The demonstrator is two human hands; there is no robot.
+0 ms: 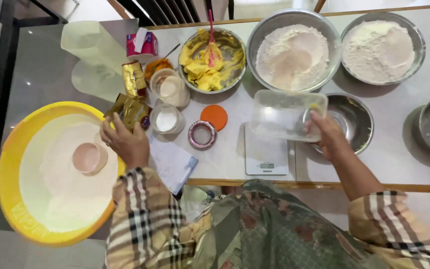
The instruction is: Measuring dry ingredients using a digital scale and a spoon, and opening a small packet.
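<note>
Your biggest piece here is the yellow basin, sitting low at your left off the table edge, and it is heaped with white flour with a small pinkish cup resting on top. Your left hand hovers at the basin's rim, fingers curled, touching the crumpled gold foil packet; I cannot tell whether it truly grips the packet or only rests against it.

Next down in size, 2 large steel bowls of flour sit at the far side, with a smaller steel bowl of yellow batter and a pink spatula standing in it to their left.

Your right hand holds a clear plastic tub by its right end, fingers closed over the rim. The tub hangs just above the white kitchen scale, tilted a little, and it looks empty, with only a floury haze on its walls.

You look to be in the weighing step, by my judgement: the tub wants setting flat and centred on the scale plate before anything goes in. An empty steel bowl sits just behind your right hand, so keep the tub off its rim.

Smallest, 2 jars of white powder, an orange lid and a tape ring lie between your hands.
</note>
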